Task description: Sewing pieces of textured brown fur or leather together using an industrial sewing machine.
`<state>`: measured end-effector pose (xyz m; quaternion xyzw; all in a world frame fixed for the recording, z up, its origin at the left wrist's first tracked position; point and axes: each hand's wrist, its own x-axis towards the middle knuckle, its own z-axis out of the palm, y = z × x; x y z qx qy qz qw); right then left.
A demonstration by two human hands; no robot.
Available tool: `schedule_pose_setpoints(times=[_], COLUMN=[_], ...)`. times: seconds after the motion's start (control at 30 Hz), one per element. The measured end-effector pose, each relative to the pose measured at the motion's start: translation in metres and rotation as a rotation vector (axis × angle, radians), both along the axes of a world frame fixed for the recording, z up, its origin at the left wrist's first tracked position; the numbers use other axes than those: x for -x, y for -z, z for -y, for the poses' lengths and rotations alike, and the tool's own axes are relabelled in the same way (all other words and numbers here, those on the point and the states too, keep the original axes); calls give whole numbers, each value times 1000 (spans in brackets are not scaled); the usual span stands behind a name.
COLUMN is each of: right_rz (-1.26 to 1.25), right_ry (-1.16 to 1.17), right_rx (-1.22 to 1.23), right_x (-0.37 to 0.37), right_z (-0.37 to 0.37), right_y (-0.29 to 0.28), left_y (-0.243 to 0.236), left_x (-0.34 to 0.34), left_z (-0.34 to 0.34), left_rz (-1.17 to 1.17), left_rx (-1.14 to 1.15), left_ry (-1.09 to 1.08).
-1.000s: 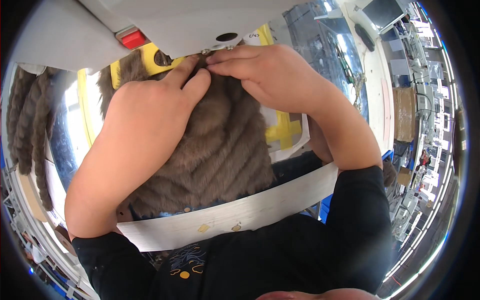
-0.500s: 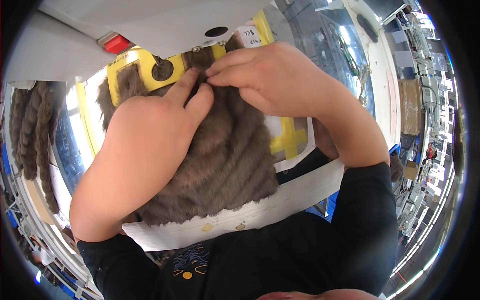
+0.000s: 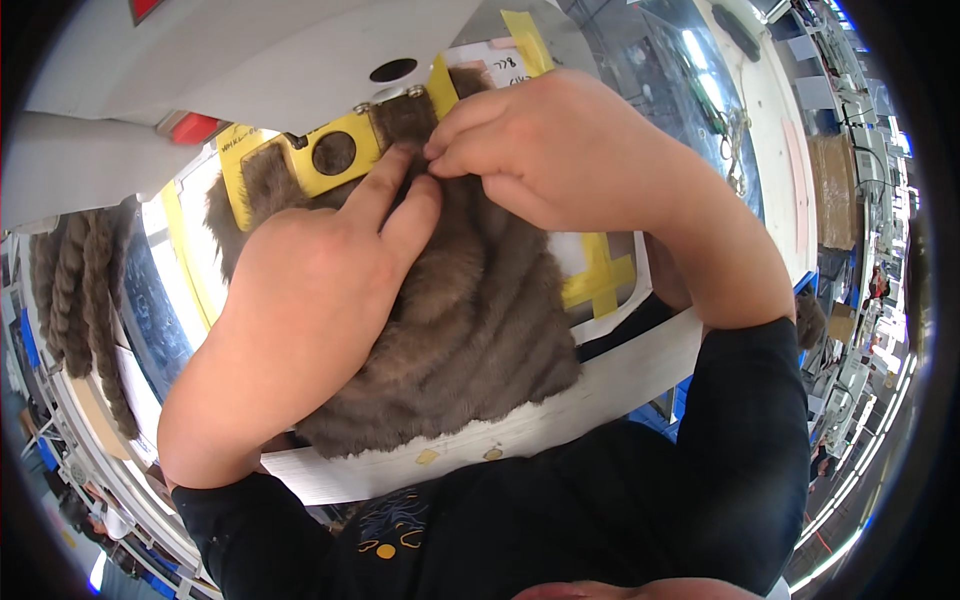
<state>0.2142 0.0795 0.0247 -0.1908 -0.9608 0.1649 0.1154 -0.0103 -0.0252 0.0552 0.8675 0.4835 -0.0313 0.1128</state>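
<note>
A brown fur piece (image 3: 470,330) with wavy rows of pile lies under both my hands. Its far edge runs beneath a flat yellow template (image 3: 310,180) with a round hole and cut-out slots, through which fur shows. My left hand (image 3: 320,270) presses on the fur by the template's near edge, index finger and thumb stretched apart, other fingers hidden beneath. Just right of that index fingertip, my right hand (image 3: 540,150) has its fingertips pinched together on the fur. Exactly what they pinch is partly covered. A pale machine head (image 3: 270,60) overhangs the template.
A red part (image 3: 194,127) sits on the machine's underside. Yellow tape strips (image 3: 600,275) mark the white work surface. Braided fur lengths (image 3: 75,300) hang at left. Scissors with green handles (image 3: 712,120) rest on the right. A white board edge (image 3: 640,370) lies before me.
The view has shifted slightly, so the scene sits a little farther right and lower. Both hands stay at the same spot on the fur, with almost no change in grip.
</note>
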Motion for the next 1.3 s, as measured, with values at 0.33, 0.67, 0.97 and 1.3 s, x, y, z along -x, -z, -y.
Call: schedule_pose_setpoints(times=[0.33, 0.67, 0.97, 1.3], right_rz=[-24, 76, 96, -201], right_ry=[-37, 15, 124, 785], right_rx=[50, 117, 108, 257], right_x=[0, 4, -12, -77], right_z=[-4, 2, 3, 63], right_y=[6, -8, -18, 1], left_y=[2, -1, 5, 51], left_x=[9, 6, 5, -15], left_z=[1, 28, 38, 26], left_rz=[4, -83, 229, 455], left_rx=[-39, -230, -74, -287], left_ry=[7, 66, 238, 304])
